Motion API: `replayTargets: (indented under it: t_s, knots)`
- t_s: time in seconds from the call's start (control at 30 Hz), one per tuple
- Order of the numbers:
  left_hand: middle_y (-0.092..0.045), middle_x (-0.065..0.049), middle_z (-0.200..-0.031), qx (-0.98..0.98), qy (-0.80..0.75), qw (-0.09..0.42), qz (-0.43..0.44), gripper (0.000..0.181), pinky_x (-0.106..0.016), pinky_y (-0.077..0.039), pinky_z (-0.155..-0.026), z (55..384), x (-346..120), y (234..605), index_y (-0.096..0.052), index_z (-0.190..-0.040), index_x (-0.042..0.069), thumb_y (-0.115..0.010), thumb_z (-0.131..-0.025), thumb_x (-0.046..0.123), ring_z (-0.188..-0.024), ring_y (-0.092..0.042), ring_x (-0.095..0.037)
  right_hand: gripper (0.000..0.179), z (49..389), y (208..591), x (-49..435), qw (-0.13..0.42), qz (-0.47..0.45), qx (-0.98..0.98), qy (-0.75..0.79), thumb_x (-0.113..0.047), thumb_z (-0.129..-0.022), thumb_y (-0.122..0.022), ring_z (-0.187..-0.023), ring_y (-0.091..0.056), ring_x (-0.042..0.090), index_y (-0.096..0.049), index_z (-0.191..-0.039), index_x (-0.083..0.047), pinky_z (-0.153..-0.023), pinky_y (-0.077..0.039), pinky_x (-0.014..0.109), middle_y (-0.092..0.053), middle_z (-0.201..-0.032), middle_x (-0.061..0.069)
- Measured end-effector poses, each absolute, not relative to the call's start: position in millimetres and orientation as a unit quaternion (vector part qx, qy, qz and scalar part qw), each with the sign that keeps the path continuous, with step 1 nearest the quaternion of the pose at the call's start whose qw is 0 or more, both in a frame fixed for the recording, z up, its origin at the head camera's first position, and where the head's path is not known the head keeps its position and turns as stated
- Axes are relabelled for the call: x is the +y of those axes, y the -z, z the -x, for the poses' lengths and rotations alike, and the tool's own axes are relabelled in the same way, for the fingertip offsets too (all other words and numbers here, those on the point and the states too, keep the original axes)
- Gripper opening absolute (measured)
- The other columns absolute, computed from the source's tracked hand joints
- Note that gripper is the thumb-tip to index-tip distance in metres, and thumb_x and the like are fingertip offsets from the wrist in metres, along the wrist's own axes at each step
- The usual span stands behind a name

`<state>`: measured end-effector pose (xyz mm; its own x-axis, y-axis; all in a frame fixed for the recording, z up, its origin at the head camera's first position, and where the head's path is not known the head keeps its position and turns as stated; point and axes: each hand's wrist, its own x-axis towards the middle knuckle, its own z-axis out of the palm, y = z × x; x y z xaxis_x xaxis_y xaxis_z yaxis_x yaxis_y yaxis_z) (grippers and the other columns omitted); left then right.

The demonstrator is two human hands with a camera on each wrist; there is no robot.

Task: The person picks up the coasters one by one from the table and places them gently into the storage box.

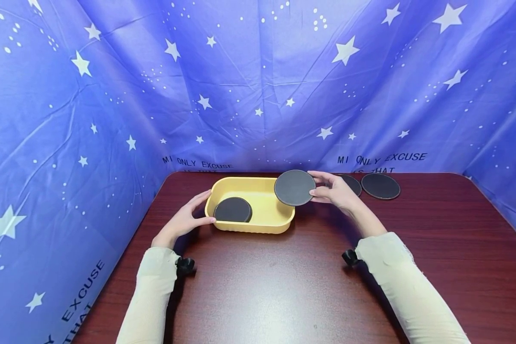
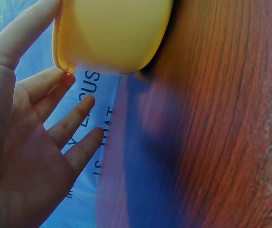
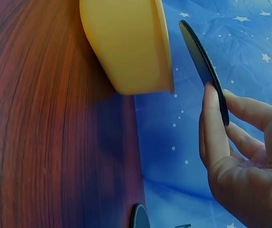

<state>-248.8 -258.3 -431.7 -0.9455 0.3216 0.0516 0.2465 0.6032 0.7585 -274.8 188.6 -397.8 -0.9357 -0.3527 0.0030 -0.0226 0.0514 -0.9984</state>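
In the head view, my right hand (image 1: 338,192) pinches a round black coaster (image 1: 293,188) by its right edge. The coaster (image 3: 203,64) is tilted above the right end of a yellow oblong container (image 1: 254,228), with the thumb on one face and fingers on the other in the right wrist view. A second black coaster (image 1: 233,210) lies inside the container at its left end. My left hand (image 1: 183,220) touches the container's left end, thumb at the near corner and fingertips at the far rim. Its other fingers (image 2: 74,121) are spread and straight, off the container.
Two more black coasters lie at the table's back edge to the right: one (image 1: 380,186) fully visible, the other (image 1: 352,184) partly behind my right hand. The dark red wooden table (image 1: 258,282) meets a blue star-patterned curtain (image 1: 258,86) at the back and sides.
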Motion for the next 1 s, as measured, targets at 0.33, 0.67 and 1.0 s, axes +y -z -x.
replayTargets:
  t_s: [0.33,0.67,1.0]
  knots:
    - [-0.027,-0.016,-0.164,0.892,-0.423,0.054,-0.151,0.081,-0.062,-0.015,-0.123,236,-247,414,-0.033,-0.155,0.005,-0.076,-0.087,0.013,-0.153,-0.019,-0.039,0.065,278,401,170,0.121,0.139,0.71,0.68,0.007,-0.091,-0.06,-0.087,-0.07,0.005,-0.035,-0.151,0.005,-0.079,-0.061,0.027,-0.056,-0.123,0.013]
    - [-0.028,-0.014,-0.164,0.889,-0.428,0.054,-0.156,0.08,-0.063,-0.016,-0.122,232,-247,409,-0.034,-0.155,0.006,-0.076,-0.088,0.015,-0.153,-0.02,-0.038,0.065,278,403,153,0.132,0.135,0.705,0.683,0.007,-0.092,-0.06,-0.086,-0.069,0.004,-0.035,-0.152,0.003,-0.081,-0.061,0.029,-0.049,-0.134,0.027]
    - [-0.028,-0.017,-0.163,0.888,-0.429,0.061,-0.154,0.079,-0.061,-0.017,-0.123,225,-241,397,-0.034,-0.154,0.002,-0.075,-0.088,0.012,-0.152,-0.021,-0.039,0.065,275,401,137,0.135,0.14,0.709,0.677,0.007,-0.091,-0.06,-0.085,-0.068,0.003,-0.037,-0.151,0.001,-0.079,-0.061,0.027,-0.048,-0.137,0.029]
